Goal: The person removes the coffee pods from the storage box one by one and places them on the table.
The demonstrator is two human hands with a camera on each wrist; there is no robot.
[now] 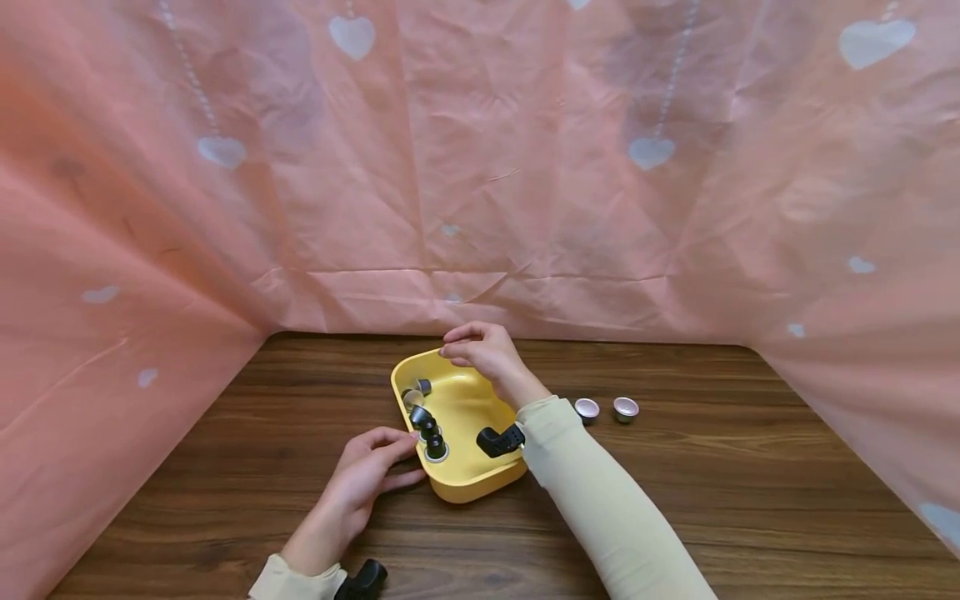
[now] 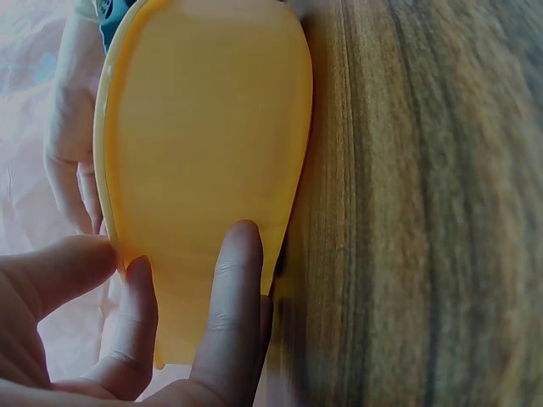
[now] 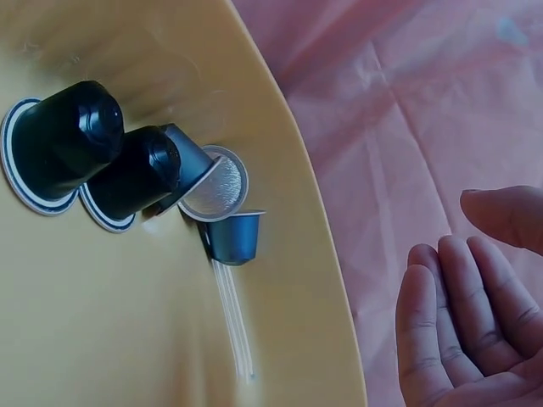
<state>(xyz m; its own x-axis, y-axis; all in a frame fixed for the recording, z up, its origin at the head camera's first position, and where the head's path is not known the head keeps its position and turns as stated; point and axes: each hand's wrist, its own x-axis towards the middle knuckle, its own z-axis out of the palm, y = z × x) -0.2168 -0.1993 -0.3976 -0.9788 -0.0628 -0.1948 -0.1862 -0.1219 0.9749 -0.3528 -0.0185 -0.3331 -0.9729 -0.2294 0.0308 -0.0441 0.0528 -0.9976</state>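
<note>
A yellow tray (image 1: 480, 490) sits on the table with several coffee capsules along its left side. Two black capsules (image 3: 69, 146) stand lid-down near the front left corner; behind them, darker grey-blue capsules (image 3: 233, 237) lie tipped against each other, one with its silver lid showing. My left hand (image 1: 365, 475) grips the tray's left rim, its thumb at the edge and other fingers against the outer wall (image 2: 212, 127). Over the tray's far edge hovers my right hand (image 1: 487, 354), fingers slightly bent and together, thumb apart, with nothing in it.
Right of the tray, two capsules with pale pink lids (image 1: 626, 409) stand lid-up on the wooden table (image 1: 750, 483), the nearer one (image 1: 587, 410) close to my right sleeve. Pink curtain cloth (image 1: 525, 208) with hearts hangs around the back and sides.
</note>
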